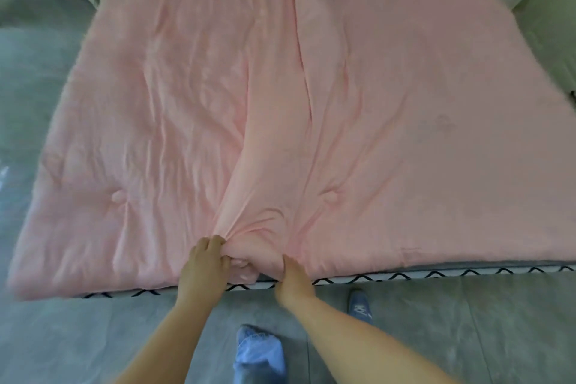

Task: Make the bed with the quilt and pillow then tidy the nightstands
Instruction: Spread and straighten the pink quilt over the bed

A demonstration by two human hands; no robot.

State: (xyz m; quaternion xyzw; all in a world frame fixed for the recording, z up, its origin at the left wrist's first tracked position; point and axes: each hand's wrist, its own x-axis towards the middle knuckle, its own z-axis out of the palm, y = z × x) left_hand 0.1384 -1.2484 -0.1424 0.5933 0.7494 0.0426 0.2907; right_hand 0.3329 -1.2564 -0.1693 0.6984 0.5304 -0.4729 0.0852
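Fingers of your left hand [204, 262] curl round a bunched fold at the near edge of the pink quilt [389, 121] spread over the bed, while your blurred right hand [293, 282] grips beside it, fingertips hidden underneath.

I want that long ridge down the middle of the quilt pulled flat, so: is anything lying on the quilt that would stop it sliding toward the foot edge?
Nothing visible does. Both the left hand and right hand already grip the pink quilt at its near edge, and no object lies on its surface.
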